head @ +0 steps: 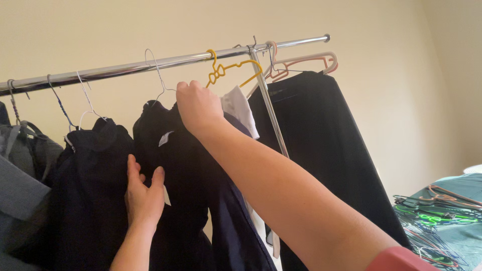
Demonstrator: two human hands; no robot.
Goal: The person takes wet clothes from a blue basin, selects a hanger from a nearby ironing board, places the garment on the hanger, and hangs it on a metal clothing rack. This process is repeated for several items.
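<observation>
- We note the right hand (198, 106), grip closed on a wire hanger (159, 80) neck, steadying it under the chrome rail (150, 64).
- Left hand (142, 193), grip apart, lies flat on the dark garment (175, 175), parting neighbours.

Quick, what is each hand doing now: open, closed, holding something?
Left hand: open, flat against the dark garment.
Right hand: closed at the collar of that garment, below the yellow hanger; what it grips cannot be told.
</observation>
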